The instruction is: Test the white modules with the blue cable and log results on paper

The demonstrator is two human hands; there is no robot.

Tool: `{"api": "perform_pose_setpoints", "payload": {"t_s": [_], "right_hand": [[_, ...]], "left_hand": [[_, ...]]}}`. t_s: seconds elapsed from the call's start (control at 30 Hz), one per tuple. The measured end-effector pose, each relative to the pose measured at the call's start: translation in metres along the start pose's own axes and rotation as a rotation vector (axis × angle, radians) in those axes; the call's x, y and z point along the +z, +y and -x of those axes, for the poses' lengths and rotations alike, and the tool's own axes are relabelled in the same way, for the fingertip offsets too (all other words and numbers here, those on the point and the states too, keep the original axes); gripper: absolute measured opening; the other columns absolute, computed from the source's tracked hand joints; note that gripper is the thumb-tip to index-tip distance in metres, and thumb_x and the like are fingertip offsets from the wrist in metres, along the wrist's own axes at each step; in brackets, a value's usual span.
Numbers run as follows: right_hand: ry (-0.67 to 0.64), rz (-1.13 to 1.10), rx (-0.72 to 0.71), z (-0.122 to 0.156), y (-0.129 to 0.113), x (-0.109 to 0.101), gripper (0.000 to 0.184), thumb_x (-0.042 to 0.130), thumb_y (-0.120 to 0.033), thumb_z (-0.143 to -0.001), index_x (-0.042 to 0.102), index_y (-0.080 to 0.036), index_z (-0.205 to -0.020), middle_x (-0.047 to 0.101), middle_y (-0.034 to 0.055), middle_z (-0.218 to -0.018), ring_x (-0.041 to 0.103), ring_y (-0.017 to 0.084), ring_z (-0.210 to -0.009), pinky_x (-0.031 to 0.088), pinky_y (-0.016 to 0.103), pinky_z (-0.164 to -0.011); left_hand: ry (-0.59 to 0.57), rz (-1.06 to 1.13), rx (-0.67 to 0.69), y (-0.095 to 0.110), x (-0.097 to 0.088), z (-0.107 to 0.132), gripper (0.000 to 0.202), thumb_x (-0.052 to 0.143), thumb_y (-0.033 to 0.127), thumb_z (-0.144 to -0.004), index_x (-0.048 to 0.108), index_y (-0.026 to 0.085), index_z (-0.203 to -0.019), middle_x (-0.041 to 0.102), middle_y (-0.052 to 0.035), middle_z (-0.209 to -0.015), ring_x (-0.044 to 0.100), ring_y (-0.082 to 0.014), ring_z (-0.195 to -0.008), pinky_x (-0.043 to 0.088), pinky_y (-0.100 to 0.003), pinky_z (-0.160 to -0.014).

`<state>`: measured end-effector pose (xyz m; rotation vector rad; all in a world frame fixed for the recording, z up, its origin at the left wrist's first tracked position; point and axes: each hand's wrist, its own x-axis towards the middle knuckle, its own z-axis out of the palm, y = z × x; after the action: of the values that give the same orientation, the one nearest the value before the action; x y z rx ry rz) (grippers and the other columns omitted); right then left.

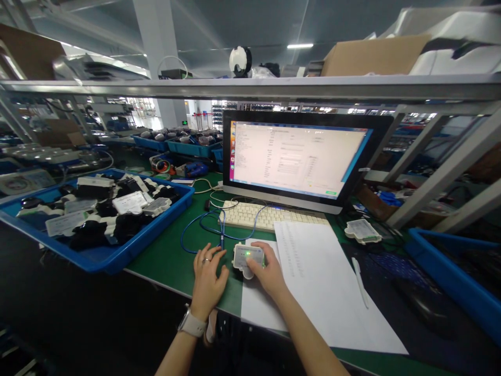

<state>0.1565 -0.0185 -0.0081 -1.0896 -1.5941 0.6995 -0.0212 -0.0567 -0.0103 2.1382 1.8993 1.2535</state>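
Note:
My right hand (pixel 270 269) grips a small white electronic module (pixel 243 255) with a clear cover, its thumb lying across the face. Green lights glow under that cover. Left of it, my left hand (pixel 209 277) rests low over the green table, palm down and fingers apart, with a ring on one finger and a watch at the wrist. Its fingertips are close to the plug end of a blue cable (pixel 222 241), which loops back toward the keyboard. Whether a fingertip touches the plug I cannot tell.
A monitor (pixel 293 162) stands behind a white keyboard (pixel 270 215). Printed paper (pixel 324 282), a pen (pixel 360 282), a black mouse (pixel 420 303) and another module (pixel 362 231) lie to the right. A blue tray (pixel 104 263) of several modules sits left; a shelf (pixel 250 89) spans above.

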Motion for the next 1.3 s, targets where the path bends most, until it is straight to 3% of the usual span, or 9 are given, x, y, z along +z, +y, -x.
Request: {"api": "perform_pose_setpoints", "payload": {"t_s": [0.17,0.27,0.43,0.53,0.73,0.87,1.0,1.13,1.3], "right_hand": [[-0.011,-0.032,-0.033,0.0,0.0,0.0,0.028,0.057,-0.037,-0.076,0.06,-0.023,-0.1,0.061,0.005,-0.103,0.055,0.025,-0.097,0.044,0.039,-0.087],[0.014,0.003,-0.008,0.0,-0.002,0.001,0.028,0.059,-0.034,-0.073,0.06,-0.023,-0.099,0.061,0.0051,-0.102,0.056,0.024,-0.096,0.044,0.039,-0.086],[-0.003,-0.041,-0.028,0.0,-0.002,0.0,0.028,0.051,-0.042,-0.08,0.06,-0.024,-0.099,0.061,0.0053,-0.102,0.055,0.025,-0.097,0.044,0.04,-0.087],[-0.012,-0.081,-0.036,-0.001,0.0,-0.001,0.032,0.042,-0.046,-0.085,0.059,-0.024,-0.1,0.061,0.0052,-0.104,0.055,0.024,-0.1,0.042,0.041,-0.09],[-0.005,-0.096,-0.028,-0.002,0.003,0.0,0.036,0.037,-0.048,-0.087,0.061,-0.024,-0.099,0.062,0.0049,-0.104,0.055,0.024,-0.1,0.041,0.04,-0.09],[-0.003,-0.095,-0.044,-0.003,0.006,0.0,0.037,0.036,-0.049,-0.088,0.061,-0.024,-0.099,0.062,0.0047,-0.103,0.055,0.024,-0.1,0.041,0.039,-0.09],[0.005,-0.089,-0.044,-0.003,0.008,0.001,0.039,0.036,-0.052,-0.088,0.062,-0.024,-0.099,0.063,0.005,-0.102,0.054,0.024,-0.101,0.041,0.04,-0.09],[0.013,-0.086,-0.04,-0.004,0.006,0.001,0.039,0.037,-0.052,-0.087,0.062,-0.025,-0.099,0.063,0.0042,-0.102,0.055,0.024,-0.101,0.041,0.041,-0.09],[0.019,-0.091,-0.056,-0.005,0.003,0.0,0.037,0.038,-0.05,-0.087,0.062,-0.025,-0.098,0.064,0.0042,-0.101,0.055,0.024,-0.1,0.041,0.038,-0.09]], "left_hand": [[-0.004,-0.015,0.01,-0.001,0.002,0.0,0.032,0.045,0.019,-0.079,0.059,0.018,-0.107,0.06,-0.0093,-0.115,0.041,-0.0294,-0.124,0.024,-0.055,-0.107],[0.007,0.014,-0.006,0.001,0.001,-0.001,0.03,0.046,0.022,-0.081,0.059,0.018,-0.107,0.06,-0.0094,-0.114,0.042,-0.0295,-0.123,0.026,-0.054,-0.105],[-0.029,0.091,-0.229,0.006,-0.008,-0.019,0.027,0.049,0.028,-0.08,0.059,0.016,-0.102,0.06,-0.0128,-0.107,0.052,-0.0289,-0.106,0.038,-0.047,-0.094],[-0.078,0.103,-0.308,0.005,-0.009,-0.039,0.027,0.055,0.03,-0.077,0.059,0.014,-0.097,0.061,-0.0123,-0.094,0.057,-0.0281,-0.093,0.043,-0.044,-0.085],[-0.254,0.275,-0.475,-0.006,-0.007,-0.081,0.018,0.071,0.017,-0.057,0.057,0.017,-0.067,0.053,0.0006,-0.056,0.06,-0.0219,-0.067,0.049,-0.035,-0.069],[-0.372,0.547,-0.55,-0.003,-0.025,-0.091,0.022,0.069,0.025,-0.067,0.059,0.013,-0.082,0.06,-0.0025,-0.063,0.06,-0.0159,-0.057,0.052,-0.032,-0.061],[-0.423,0.809,-0.54,0.012,-0.045,-0.088,0.032,0.068,0.031,-0.073,0.056,0.012,-0.095,0.063,-0.0057,-0.077,0.062,-0.0136,-0.066,0.055,-0.031,-0.067],[-0.426,0.951,-0.493,0.027,-0.048,-0.082,0.04,0.072,0.036,-0.069,0.054,0.015,-0.098,0.062,-0.0029,-0.078,0.063,-0.0153,-0.074,0.055,-0.032,-0.071],[-0.315,0.871,-0.198,0.034,-0.034,-0.072,0.033,0.069,0.032,-0.071,0.057,0.016,-0.098,0.064,-0.0039,-0.088,0.062,-0.0178,-0.086,0.051,-0.033,-0.081]]}}
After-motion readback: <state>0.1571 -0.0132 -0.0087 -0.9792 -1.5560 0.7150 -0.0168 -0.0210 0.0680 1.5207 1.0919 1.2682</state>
